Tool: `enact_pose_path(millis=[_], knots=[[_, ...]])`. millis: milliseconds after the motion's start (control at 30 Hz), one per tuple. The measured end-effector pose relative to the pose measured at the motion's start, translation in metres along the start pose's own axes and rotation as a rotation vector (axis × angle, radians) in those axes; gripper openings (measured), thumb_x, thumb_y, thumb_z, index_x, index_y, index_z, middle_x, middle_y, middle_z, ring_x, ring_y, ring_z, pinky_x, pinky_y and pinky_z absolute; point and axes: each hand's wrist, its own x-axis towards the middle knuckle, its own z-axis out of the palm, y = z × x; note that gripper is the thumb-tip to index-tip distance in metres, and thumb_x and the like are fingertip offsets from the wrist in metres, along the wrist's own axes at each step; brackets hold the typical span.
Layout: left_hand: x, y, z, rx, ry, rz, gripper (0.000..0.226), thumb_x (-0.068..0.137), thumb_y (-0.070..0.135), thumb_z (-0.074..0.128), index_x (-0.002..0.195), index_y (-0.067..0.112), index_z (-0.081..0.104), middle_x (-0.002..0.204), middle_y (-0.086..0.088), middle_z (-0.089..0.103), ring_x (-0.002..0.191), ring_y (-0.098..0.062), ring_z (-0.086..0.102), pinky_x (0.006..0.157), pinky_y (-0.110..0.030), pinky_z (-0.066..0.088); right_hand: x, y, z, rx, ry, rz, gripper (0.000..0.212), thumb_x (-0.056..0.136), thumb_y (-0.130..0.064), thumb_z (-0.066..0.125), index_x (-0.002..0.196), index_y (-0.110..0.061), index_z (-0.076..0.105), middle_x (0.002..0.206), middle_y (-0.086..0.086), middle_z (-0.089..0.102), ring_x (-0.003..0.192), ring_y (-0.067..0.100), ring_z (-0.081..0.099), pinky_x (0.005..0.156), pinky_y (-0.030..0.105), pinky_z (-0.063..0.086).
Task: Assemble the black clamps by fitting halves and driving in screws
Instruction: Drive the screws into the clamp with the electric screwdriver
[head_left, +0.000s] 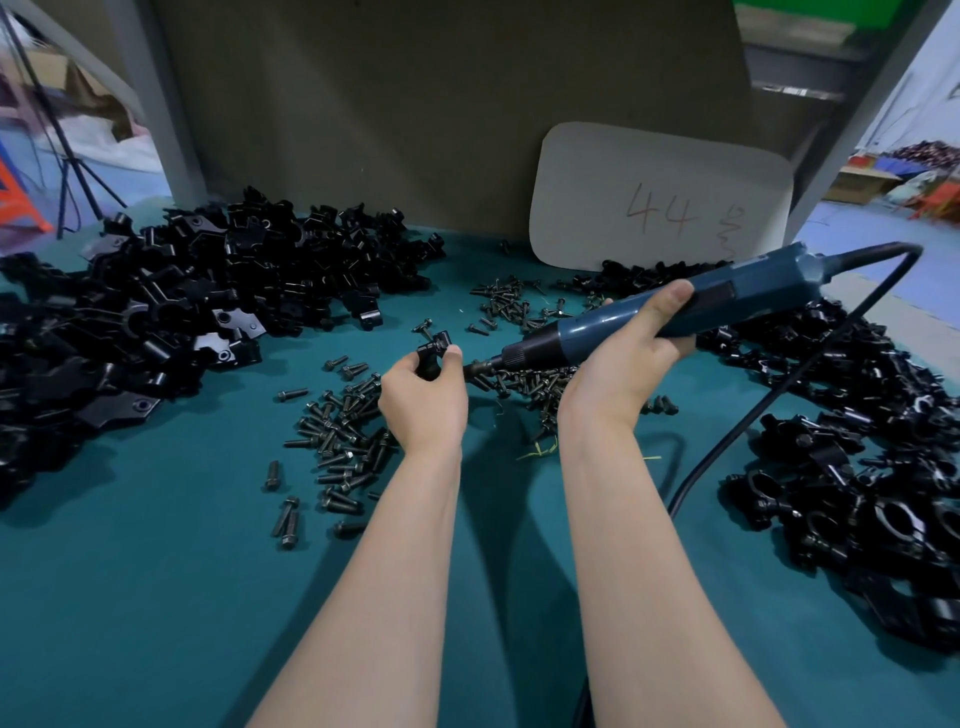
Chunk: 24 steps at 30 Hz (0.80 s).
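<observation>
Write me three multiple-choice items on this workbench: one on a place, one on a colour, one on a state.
1. Where does the heap of loose clamp halves lie on the table?
A. on the left side
B. at the near edge, centre
C. inside a box

2. What colour is the body of the power screwdriver?
A. red
B. blue
C. yellow

3. What is the left hand doing?
A. lying flat on the table
B. pinching a small clamp
C. gripping a cable

Answers: 1 A, the heap fills the left side; 2 B, the body in the right hand is blue; 3 B, its fingers curl round the clamp above the screws.
</observation>
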Motion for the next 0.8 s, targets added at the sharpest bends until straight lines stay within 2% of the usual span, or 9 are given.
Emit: enact_pose_path(millis=[133,200,267,333,467,567,633,733,800], knots=[[0.000,-0.001,0.001,0.026,0.007,0.015,0.044,0.089,0.033,0.066,0.124,0.006,0.061,0.105,-0.010,0.069,0.069,-0.016,0.063,0.062,-0.024,0.043,-0.002,0.001,0.001,-0.040,0.002,-0.014,0.031,0.097,-0.046,0.041,0.119,-0.027,0.029,0.100,-0.016,0.052,0.091,-0.002,0.054,0.071,0.009,0.042],[0.000,-0.001,0.001,0.035,0.010,0.018,0.044,0.089,0.033,0.066,0.124,0.006,0.061,0.105,-0.009,0.069,0.071,-0.016,0.063,0.064,-0.025,0.043,-0.004,0.001,0.001,-0.035,0.000,-0.017,0.033,0.097,-0.047,0.041,0.120,-0.026,0.029,0.101,-0.014,0.054,0.095,0.004,0.058,0.072,0.008,0.043],[-0.001,0.000,0.000,0.044,0.010,0.019,0.047,0.089,0.033,0.066,0.127,0.006,0.058,0.108,-0.007,0.068,0.074,-0.017,0.065,0.066,-0.026,0.044,-0.005,0.001,0.001,-0.017,-0.007,-0.016,0.036,0.097,-0.047,0.041,0.124,-0.025,0.029,0.104,-0.008,0.056,0.103,0.016,0.060,0.083,0.017,0.046],[-0.002,0.001,0.000,0.048,0.007,0.023,0.045,0.089,0.032,0.066,0.126,0.008,0.059,0.102,-0.004,0.068,0.072,-0.017,0.066,0.064,-0.025,0.045,-0.005,0.000,0.001,-0.015,-0.006,-0.022,0.036,0.098,-0.047,0.041,0.124,-0.025,0.029,0.104,-0.009,0.056,0.102,0.015,0.060,0.084,0.019,0.046],[-0.006,0.002,0.000,0.069,-0.010,0.034,0.012,0.089,0.032,0.066,0.091,0.024,0.057,0.073,0.009,0.061,0.061,-0.015,0.063,0.052,-0.021,0.044,-0.007,-0.002,0.002,0.020,-0.042,-0.050,0.040,0.097,-0.047,0.042,0.129,-0.026,0.029,0.106,-0.009,0.057,0.106,0.018,0.060,0.088,0.022,0.047],[-0.008,0.006,-0.003,0.065,-0.007,0.036,0.031,0.088,0.027,0.067,0.068,0.033,0.044,0.064,0.013,0.056,0.065,-0.021,0.065,0.056,-0.024,0.046,-0.010,-0.004,0.003,0.062,-0.112,-0.054,0.028,0.099,-0.044,0.041,0.122,-0.033,0.029,0.113,-0.002,0.058,0.105,0.018,0.062,0.084,0.018,0.049],[-0.007,0.008,-0.005,0.109,-0.026,0.030,0.034,0.087,0.027,0.067,0.064,0.035,0.043,0.064,0.011,0.057,0.070,-0.024,0.068,0.063,-0.029,0.051,-0.011,-0.006,0.002,0.096,-0.147,-0.039,0.024,0.100,-0.043,0.040,0.120,-0.035,0.030,0.120,0.006,0.057,0.104,0.019,0.063,0.084,0.018,0.052],[-0.004,0.010,-0.008,0.233,-0.091,0.047,0.021,0.085,0.030,0.067,0.066,0.025,0.059,0.071,0.000,0.066,0.077,-0.029,0.071,0.074,-0.039,0.057,-0.008,-0.010,-0.002,0.147,-0.202,-0.025,0.028,0.100,-0.044,0.037,0.124,-0.033,0.031,0.111,0.004,0.056,0.089,0.011,0.066,0.075,0.017,0.052],[-0.003,0.013,-0.010,0.340,-0.140,0.062,0.022,0.083,0.033,0.065,0.076,0.012,0.067,0.075,-0.008,0.071,0.078,-0.030,0.071,0.075,-0.041,0.057,-0.004,-0.013,-0.005,0.166,-0.220,-0.016,0.033,0.100,-0.045,0.036,0.128,-0.029,0.032,0.101,0.001,0.057,0.082,0.010,0.066,0.072,0.018,0.051]])
